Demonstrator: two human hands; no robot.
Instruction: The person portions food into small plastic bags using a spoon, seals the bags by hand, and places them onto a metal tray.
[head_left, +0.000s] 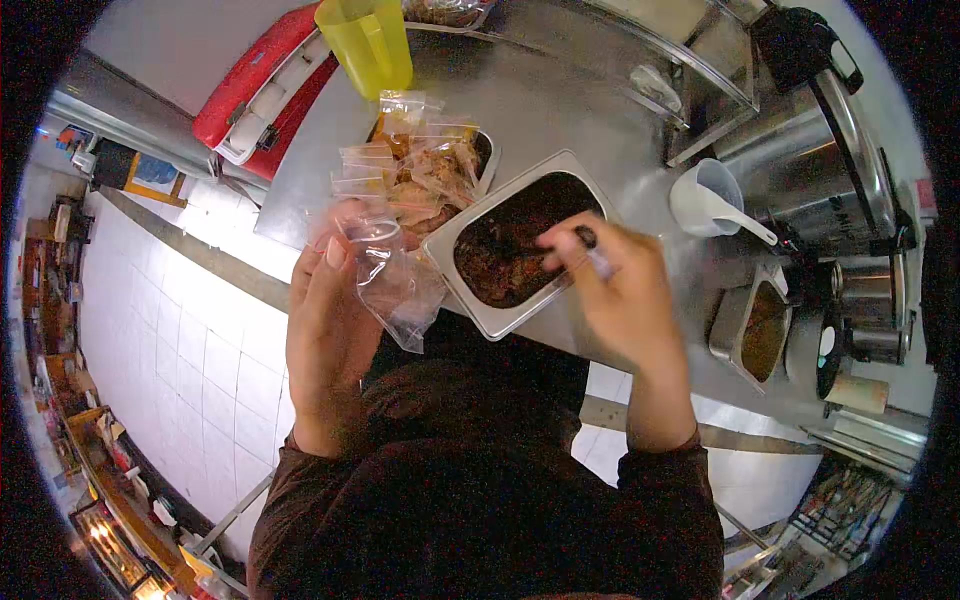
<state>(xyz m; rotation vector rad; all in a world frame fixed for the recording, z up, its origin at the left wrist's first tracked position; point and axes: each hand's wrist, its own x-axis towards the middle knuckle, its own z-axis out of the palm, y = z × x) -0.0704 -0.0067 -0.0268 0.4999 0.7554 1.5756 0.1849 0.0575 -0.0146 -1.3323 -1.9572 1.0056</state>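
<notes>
My left hand [335, 300] pinches a clear plastic bag [400, 290] near its top; the bag hangs beside the near left corner of a steel pan. That steel pan [492, 322] holds a dark, moist food. Over its right side, my right hand [605, 275] is closed around a utensil with a black handle end [586, 237], whose lower part is blurred over the food. Behind the left hand, several filled small bags [430, 180] lie piled in another metal container [488, 165].
A yellow pitcher [368, 45] and a red and white appliance [262, 90] stand at the back left. On the right are a white measuring cup [705, 198], a steel pan of greenish-brown contents [762, 335] and large pots [810, 170]. The steel table's [560, 95] left edge borders the tiled floor.
</notes>
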